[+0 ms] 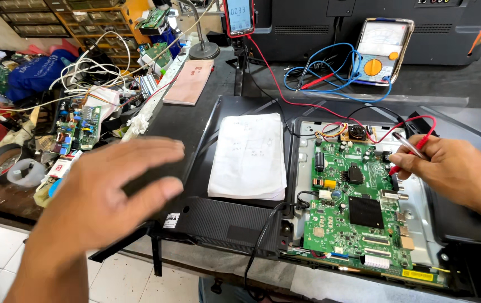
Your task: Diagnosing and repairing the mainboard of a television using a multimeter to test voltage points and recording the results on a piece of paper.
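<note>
My right hand (448,168) is clamped on the red probe (411,154) — its long axis slants down-left, and the tip, I think, touches the green circuit board (358,213). My left hand (111,191) hovers spread and empty, well apart over the tabletop (195,120).

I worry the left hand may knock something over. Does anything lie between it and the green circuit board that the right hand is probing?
Yes. Between the left hand and the green circuit board lies a folded white paper on the black panel. The right hand holds the red probe at the board's edge.
</note>
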